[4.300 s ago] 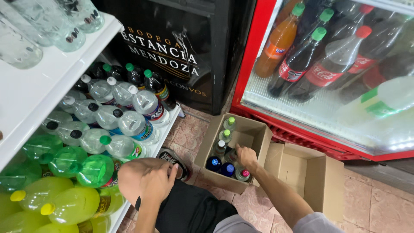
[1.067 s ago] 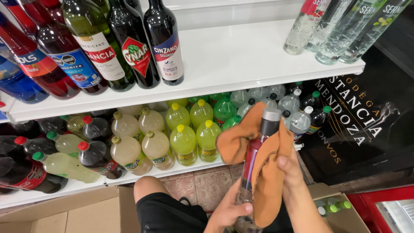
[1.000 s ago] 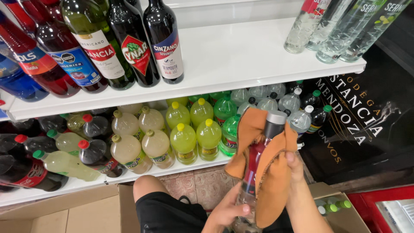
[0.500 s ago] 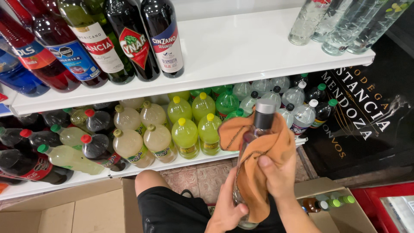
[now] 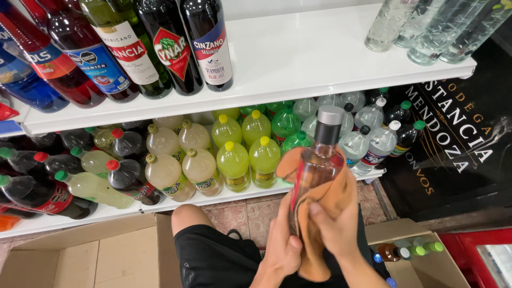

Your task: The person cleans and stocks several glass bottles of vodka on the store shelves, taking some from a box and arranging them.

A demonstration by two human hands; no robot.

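The person crouches before white shop shelves and holds a clear glass bottle with a grey screw cap and pinkish contents (image 5: 317,165) upright in front of the chest, level with the lower shelf. The left hand (image 5: 284,248) is closed round the bottle's lower body, thumb up along the glass. The right hand (image 5: 335,226) is closed too, pressing a soft orange cloth (image 5: 325,213) against the bottle's side; the cloth drapes round the shoulder and hangs below the hands.

Glass of this kind is likely heavy when full, stiff, smooth and slippery under a cloth, and it would break if dropped on the tiled floor (image 5: 240,213). The safest hold is probably the one the left hand has, low on the wide body, with the narrow neck as a second grip.

Behind the bottle stand yellow-green plastic soda bottles (image 5: 249,160) on the lower shelf; dark wine and vermouth bottles (image 5: 176,45) stand on the upper white shelf (image 5: 298,58). An open cardboard box (image 5: 421,256) with small bottles sits at the right.
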